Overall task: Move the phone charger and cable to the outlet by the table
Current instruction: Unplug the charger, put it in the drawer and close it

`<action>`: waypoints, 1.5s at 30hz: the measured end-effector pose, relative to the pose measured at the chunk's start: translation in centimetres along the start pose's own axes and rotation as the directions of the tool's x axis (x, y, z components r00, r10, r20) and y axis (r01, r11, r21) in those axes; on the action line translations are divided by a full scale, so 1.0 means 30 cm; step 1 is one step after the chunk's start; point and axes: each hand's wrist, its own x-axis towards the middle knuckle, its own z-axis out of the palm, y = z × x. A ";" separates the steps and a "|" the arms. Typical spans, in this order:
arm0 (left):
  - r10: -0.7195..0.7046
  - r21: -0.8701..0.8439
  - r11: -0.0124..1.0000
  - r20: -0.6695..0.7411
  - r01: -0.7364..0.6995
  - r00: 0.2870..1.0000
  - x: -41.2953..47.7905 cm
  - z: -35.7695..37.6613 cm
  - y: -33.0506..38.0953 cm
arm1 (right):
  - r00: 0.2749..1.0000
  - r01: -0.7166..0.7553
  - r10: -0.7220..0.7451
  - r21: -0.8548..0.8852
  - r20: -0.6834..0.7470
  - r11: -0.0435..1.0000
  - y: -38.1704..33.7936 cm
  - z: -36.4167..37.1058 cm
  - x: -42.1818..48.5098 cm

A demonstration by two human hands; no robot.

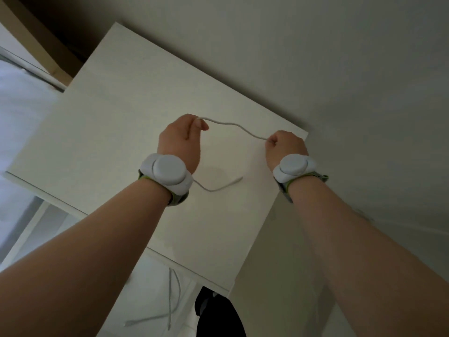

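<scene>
A thin white cable (237, 126) stretches in a loose wave between my two hands above the white table top (116, 122). My left hand (181, 137) pinches one part of it between thumb and fingers. My right hand (285, 144) is curled into a fist round the other part, near the table's right corner. More of the cable curves below my left wrist and lies on the table. Further cable hangs off the table's front edge and lies on the floor. The charger plug and the outlet are not visible.
A pale wall (340, 69) runs along the table's far and right sides. A window or glass panel (21, 98) lies to the left. A dark object (216, 312) sits on the floor below the table's front edge.
</scene>
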 end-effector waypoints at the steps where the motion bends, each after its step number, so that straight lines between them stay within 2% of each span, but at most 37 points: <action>1: -0.022 -0.001 1.000 -0.005 0.022 1.000 0.006 -0.005 -0.002 | 1.000 -0.027 0.027 -0.038 -0.009 0.999 0.030 -0.012 0.011; 3: -0.045 0.018 0.999 0.032 0.044 0.998 0.013 -0.003 -0.005 | 0.996 -0.073 0.069 -0.071 -0.050 0.995 0.079 -0.038 0.035; 6: -0.020 0.045 0.999 0.110 0.015 0.994 0.004 0.021 0.000 | 0.983 -0.100 0.100 0.008 -0.151 0.995 0.098 -0.059 0.070; 13: -0.073 0.050 0.997 0.132 0.067 0.989 0.011 0.016 -0.043 | 0.985 0.070 -0.044 0.152 -0.167 0.986 0.042 -0.023 0.088; 16: -0.181 0.078 0.981 0.056 0.177 0.982 0.027 -0.039 -0.143 | 0.974 0.210 -0.189 0.188 -0.124 0.959 -0.043 0.031 0.054; 19: -0.294 0.092 0.952 0.008 0.292 0.956 0.037 -0.075 -0.232 | 0.967 0.249 -0.232 0.208 -0.106 0.946 -0.110 0.062 0.036; 22: -0.400 0.093 0.912 -0.020 0.400 0.916 0.033 -0.138 -0.308 | 0.957 0.288 -0.288 0.179 -0.025 0.941 -0.208 0.104 0.001; 28: -0.400 0.225 0.862 -0.247 0.454 0.882 0.014 -0.288 -0.450 | 0.908 0.393 -0.409 0.149 0.091 0.907 -0.390 0.214 -0.125; 31: -0.438 0.234 0.833 -0.275 0.501 0.856 -0.005 -0.333 -0.499 | 0.889 0.430 -0.427 0.023 0.167 0.903 -0.426 0.269 -0.167; 34: -0.465 0.219 0.842 -0.173 0.494 0.868 -0.036 -0.312 -0.519 | 0.899 0.423 -0.401 -0.109 0.177 0.900 -0.415 0.287 -0.178; 37: -0.433 0.201 0.872 -0.103 0.446 0.895 -0.075 -0.290 -0.518 | 0.920 0.382 -0.360 -0.157 0.154 0.911 -0.413 0.293 -0.192; 42: -0.281 0.306 0.913 -0.013 0.271 0.960 -0.155 -0.240 -0.483 | 0.960 0.265 -0.245 -0.152 0.136 0.952 -0.387 0.283 -0.208; 45: -0.214 0.377 0.909 0.055 0.179 0.975 -0.183 -0.215 -0.467 | 0.974 0.205 -0.190 -0.126 0.121 0.971 -0.371 0.275 -0.209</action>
